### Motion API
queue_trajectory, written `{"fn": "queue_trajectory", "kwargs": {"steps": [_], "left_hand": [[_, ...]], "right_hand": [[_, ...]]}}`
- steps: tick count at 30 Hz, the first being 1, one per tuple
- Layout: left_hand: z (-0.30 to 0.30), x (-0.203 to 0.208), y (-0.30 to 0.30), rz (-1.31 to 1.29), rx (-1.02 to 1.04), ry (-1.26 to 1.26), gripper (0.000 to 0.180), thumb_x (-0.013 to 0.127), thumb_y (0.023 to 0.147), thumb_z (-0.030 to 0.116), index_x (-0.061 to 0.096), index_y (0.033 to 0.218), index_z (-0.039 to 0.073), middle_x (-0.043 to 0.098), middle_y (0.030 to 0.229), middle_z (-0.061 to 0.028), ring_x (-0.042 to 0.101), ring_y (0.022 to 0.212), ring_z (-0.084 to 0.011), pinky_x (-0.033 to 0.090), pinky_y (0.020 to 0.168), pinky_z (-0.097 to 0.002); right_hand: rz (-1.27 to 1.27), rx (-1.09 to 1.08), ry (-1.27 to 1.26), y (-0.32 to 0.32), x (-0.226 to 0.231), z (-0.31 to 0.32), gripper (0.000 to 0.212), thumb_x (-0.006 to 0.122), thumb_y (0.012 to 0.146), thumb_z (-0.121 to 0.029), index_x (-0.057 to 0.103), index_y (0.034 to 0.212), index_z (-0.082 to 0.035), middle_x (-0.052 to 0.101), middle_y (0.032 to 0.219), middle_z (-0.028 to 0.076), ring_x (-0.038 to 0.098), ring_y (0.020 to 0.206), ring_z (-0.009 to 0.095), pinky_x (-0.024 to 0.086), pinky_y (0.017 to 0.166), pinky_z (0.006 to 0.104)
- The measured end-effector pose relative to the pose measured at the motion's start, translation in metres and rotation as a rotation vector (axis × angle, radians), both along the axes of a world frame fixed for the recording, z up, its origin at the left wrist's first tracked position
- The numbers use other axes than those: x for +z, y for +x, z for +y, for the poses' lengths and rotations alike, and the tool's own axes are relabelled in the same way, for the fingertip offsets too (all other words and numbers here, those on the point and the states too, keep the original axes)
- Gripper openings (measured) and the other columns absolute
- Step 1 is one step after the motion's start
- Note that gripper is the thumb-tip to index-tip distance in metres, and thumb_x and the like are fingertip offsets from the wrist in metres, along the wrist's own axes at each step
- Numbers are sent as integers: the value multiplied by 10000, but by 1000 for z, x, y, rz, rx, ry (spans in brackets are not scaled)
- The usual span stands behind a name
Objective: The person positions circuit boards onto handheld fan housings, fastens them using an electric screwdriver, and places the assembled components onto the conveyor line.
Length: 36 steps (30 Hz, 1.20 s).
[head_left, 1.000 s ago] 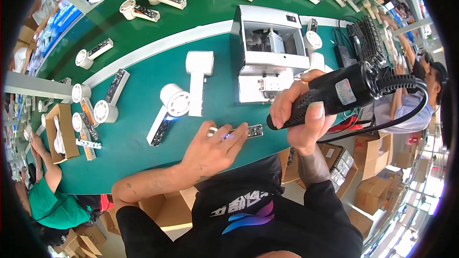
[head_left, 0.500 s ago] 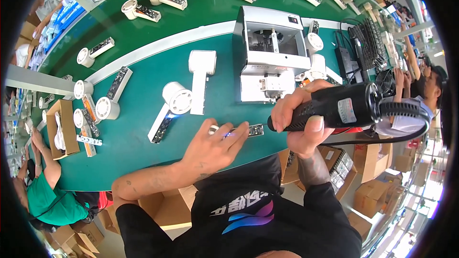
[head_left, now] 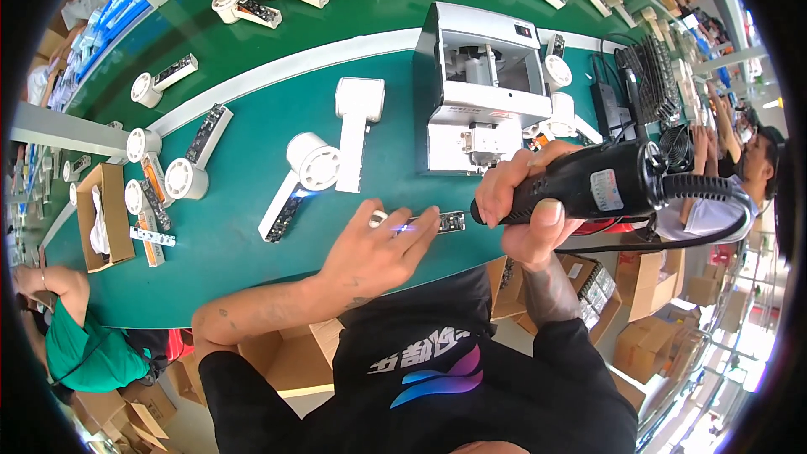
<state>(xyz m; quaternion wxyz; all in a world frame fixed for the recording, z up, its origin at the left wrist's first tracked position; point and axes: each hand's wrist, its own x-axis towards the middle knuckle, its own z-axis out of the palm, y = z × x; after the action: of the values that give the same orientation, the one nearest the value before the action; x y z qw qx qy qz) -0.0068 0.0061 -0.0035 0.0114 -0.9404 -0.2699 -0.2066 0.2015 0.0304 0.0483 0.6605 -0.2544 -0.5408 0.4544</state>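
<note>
Black and thick-bodied, the electric screwdriver (head_left: pixel 607 190) lies in the right hand (head_left: pixel 535 240), whose fingers and thumb are wrapped firmly round its grip. Its nose points toward 9 o'clock, just beside the end of a narrow circuit board (head_left: pixel 453 222); whether the bit touches the board I cannot tell. The board lies low on the green surface (head_left: pixel 218 282), near the edge by the person's body, partly hidden under the left hand (head_left: pixel 378 245). That hand is bent over, fingers curled close together, pinching the board, its tips leaving the 3 o'clock end exposed.

From the board, a white fan (head_left: pixel 313 161) with an opened handle lies toward 10 o'clock, its head near a second white fan (head_left: pixel 360 102) at 11. A silver machine (head_left: pixel 486 101) stands at 12. Farther off at 9 o'clock sits an open cardboard box (head_left: pixel 123 235) holding something white.
</note>
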Motion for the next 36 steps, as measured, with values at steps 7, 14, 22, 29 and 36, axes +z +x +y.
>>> {"fn": "queue_trajectory", "kwargs": {"steps": [7, 14, 22, 29, 36], "left_hand": [[0, -3, 0, -5, -10, 17, 362, 648, 780, 135, 722, 1123, 43, 654, 1268, -50, 612, 996, -177, 462, 833, -385], [3, 0, 4, 20, -9, 38, 363, 644, 798, 127, 713, 1147, 53, 644, 1263, -32, 590, 969, -159, 458, 809, -373], [4, 4, 8, 55, 24, -31, 420, 637, 791, 134, 681, 1200, 50, 620, 1344, -38, 599, 1010, -158, 450, 831, -378], [5, 2, 9, 53, 22, 32, 378, 647, 802, 134, 707, 1165, 48, 646, 1268, -30, 592, 946, -154, 454, 818, -370], [4, 0, 10, 37, 20, 22, 391, 648, 797, 135, 704, 1174, 45, 642, 1277, -29, 594, 960, -157, 453, 828, -375]], "right_hand": [[-26, -31, -21, 1, 6, -8, 533, 675, 919, -496, 428, 1111, -65, 516, 634, 70, 515, 477, 172, 427, 424, 303], [-200, 1, 106, 28, 63, 27, 700, 446, 932, -735, 425, 1299, -140, 434, 596, 16, 446, 428, 146, 383, 381, 297], [-234, -295, 118, -3, 42, 41, 528, 556, 1012, -436, 398, 1241, 12, 452, 577, 66, 447, 416, 153, 403, 405, 313], [-69, -187, -55, 1, 23, 5, 633, 549, 993, -534, 349, 1289, -11, 444, 562, 64, 431, 387, 153, 392, 367, 312], [-113, -203, -56, 4, 13, 1, 626, 538, 994, -550, 341, 1296, -38, 438, 567, 59, 435, 398, 149, 394, 377, 308]]}}
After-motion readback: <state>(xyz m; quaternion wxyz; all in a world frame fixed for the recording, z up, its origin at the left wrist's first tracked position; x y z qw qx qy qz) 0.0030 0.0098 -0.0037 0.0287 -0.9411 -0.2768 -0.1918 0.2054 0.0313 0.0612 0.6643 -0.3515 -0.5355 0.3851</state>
